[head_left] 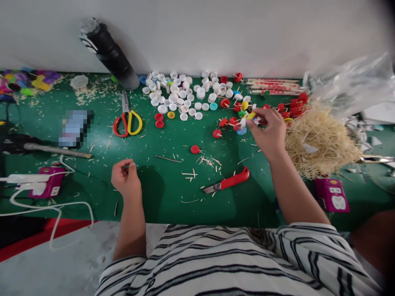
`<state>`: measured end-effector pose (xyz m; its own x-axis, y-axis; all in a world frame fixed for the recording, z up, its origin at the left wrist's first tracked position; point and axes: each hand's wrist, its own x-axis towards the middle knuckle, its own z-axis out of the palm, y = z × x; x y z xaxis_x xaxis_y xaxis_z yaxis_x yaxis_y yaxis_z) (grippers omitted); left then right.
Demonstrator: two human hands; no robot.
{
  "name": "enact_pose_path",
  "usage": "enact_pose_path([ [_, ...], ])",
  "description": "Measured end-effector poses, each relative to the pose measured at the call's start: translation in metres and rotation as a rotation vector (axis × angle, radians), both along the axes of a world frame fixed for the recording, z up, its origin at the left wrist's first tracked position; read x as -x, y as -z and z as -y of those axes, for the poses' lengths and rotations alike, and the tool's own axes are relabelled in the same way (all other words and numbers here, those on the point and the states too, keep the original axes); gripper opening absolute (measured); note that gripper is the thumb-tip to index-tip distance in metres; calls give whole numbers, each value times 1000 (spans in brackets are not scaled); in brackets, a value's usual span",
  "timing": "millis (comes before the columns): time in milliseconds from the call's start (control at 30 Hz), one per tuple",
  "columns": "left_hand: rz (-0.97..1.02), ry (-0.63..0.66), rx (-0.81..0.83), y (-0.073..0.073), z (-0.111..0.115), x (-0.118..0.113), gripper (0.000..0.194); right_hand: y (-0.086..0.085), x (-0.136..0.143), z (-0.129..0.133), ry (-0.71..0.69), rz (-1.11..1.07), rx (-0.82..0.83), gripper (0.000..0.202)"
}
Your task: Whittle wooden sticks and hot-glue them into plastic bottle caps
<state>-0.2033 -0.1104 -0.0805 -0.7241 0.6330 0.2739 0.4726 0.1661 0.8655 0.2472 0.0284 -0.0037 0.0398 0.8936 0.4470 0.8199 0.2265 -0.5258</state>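
Note:
My right hand (270, 129) reaches over the right side of the green table, thumb and forefinger pinched on a yellow bottle cap (252, 116) seen edge-on. Around its fingertips lie several red, blue, green and white caps with thin sticks through them, such as a red cap (217, 133). My left hand (126, 176) hovers near the front left with fingers curled in, and no object shows in it. Between the hands lie a single red cap (195, 149), a thin metal rod (168, 158), short wood slivers (210, 161) and a red-handled knife (235, 179).
White bottle caps (177, 96) are spread along the back. Scissors (126, 119), a phone (75, 128), a black bottle (112, 55) and a soldering iron (55, 150) are at left. A heap of wood shavings (321, 137), patterned sticks (274, 86) and a purple box (332, 195) are at right.

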Motion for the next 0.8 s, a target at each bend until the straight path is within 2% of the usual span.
enact_pose_path([
  [233,15,8,1,3,1,2,24,-11,2,-3,29,-42,-68,34],
  [367,22,8,0,2,0,1,22,-14,-2,-14,18,-59,-50,36],
  [500,22,2,14,0,1,0,22,-15,-11,-40,16,-61,-6,37],
  [667,29,10,-4,3,1,2,22,-13,-24,-81,66,7,173,36],
  [800,24,12,-2,6,2,4,23,-11,-27,-100,96,92,268,38],
])
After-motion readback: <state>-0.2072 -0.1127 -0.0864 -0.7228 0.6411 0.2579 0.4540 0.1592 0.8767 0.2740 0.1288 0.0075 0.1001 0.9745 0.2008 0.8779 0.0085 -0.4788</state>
